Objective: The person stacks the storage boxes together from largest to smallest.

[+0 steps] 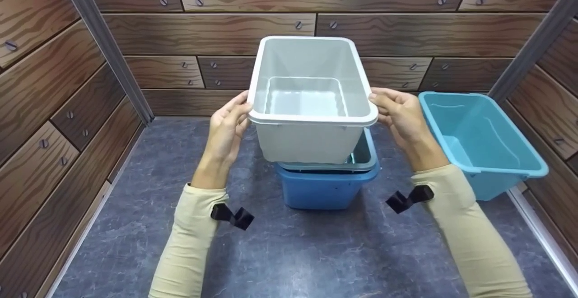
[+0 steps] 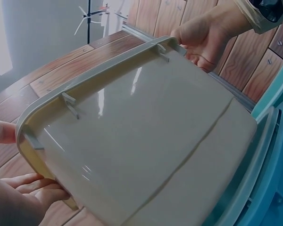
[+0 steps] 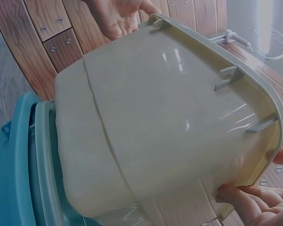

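Note:
Both hands hold a pale grey plastic bin [image 1: 307, 140] by opposite sides of its rim, above a stack of bins. My left hand [image 1: 223, 128] pinches the left rim, thumb on top and fingers beneath. On the opposite side, my right hand [image 1: 404, 117] pinches the rim likewise. Below sits a blue bin [image 1: 323, 192] on the floor, with a grey-green bin [image 1: 368, 153] nested inside it. The left wrist view shows the smooth outer wall of the held bin [image 2: 146, 122], its base close to the nested rims. Inside, the pale bin is bare.
A turquoise bin [image 1: 483, 131] stands at the right, near the side wall. Wood-patterned panels [image 1: 216, 31] surround the dark marbled floor [image 1: 289, 257] at the back and sides. Metal corner posts [image 1: 106, 45] join the panels.

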Available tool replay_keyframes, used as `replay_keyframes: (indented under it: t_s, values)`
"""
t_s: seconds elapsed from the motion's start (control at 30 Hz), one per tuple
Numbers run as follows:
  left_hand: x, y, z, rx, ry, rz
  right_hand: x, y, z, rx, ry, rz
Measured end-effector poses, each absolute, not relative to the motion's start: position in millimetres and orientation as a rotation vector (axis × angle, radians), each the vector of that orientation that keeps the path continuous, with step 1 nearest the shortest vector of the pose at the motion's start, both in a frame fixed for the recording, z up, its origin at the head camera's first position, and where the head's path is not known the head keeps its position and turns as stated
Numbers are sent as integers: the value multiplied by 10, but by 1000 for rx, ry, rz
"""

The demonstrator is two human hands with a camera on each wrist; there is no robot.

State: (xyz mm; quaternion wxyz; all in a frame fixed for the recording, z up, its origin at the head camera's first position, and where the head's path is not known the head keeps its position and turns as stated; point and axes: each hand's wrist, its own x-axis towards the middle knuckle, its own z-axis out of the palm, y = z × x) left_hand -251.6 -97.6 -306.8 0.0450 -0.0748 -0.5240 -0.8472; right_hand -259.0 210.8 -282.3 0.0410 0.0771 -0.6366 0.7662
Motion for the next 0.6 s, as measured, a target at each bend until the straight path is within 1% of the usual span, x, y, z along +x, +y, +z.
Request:
replay_keyframes:
  t_s: [0.6]
  values:
    - [-2541,-830,-3069,-257,-1620,-2608,-2593,2238,-2826,209,-1921,2358]
